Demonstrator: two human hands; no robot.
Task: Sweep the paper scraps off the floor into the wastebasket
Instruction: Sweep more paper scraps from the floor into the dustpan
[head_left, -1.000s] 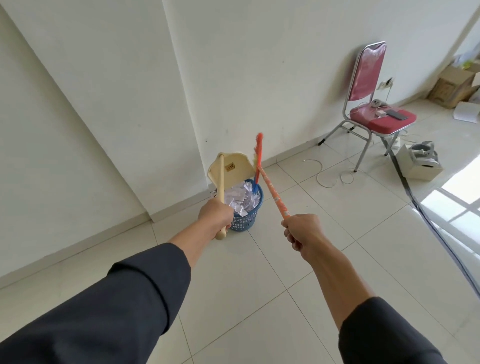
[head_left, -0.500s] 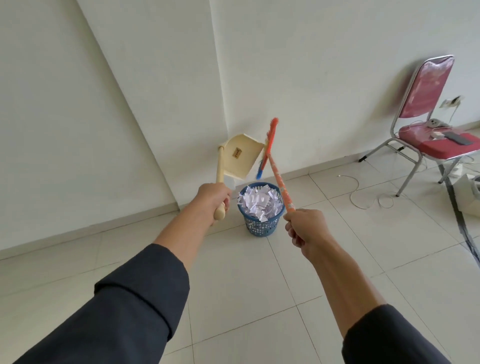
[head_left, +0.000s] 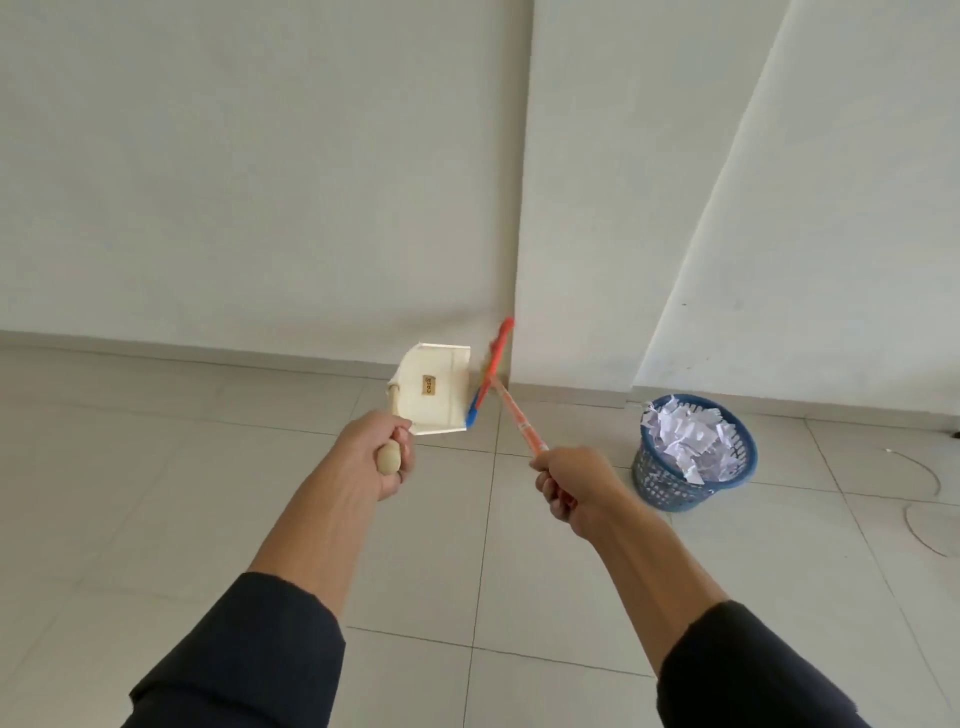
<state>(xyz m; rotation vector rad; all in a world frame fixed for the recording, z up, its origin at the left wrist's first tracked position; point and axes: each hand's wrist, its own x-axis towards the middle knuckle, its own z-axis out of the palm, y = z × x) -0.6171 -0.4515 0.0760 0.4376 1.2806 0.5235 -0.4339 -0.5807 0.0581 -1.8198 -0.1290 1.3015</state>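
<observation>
Risk of knocking the blue plastic mesh wastebasket (head_left: 693, 457), heaped with white paper scraps (head_left: 688, 434), and spilling them if the orange-handled broom (head_left: 511, 402) swings right. Left hand (head_left: 382, 449) curled round the cream plastic dustpan (head_left: 434, 389) handle; right hand (head_left: 574, 488) clenched on the broom stick. Wastebasket standing on the floor, right of both hands, apart from them.

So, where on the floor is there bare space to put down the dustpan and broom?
Bare tiles lie between the left hand and the left wall's baseboard, and also in front between the two sleeves. It is crowded at right: the wastebasket full of paper scraps, with a white cable beyond it.
</observation>
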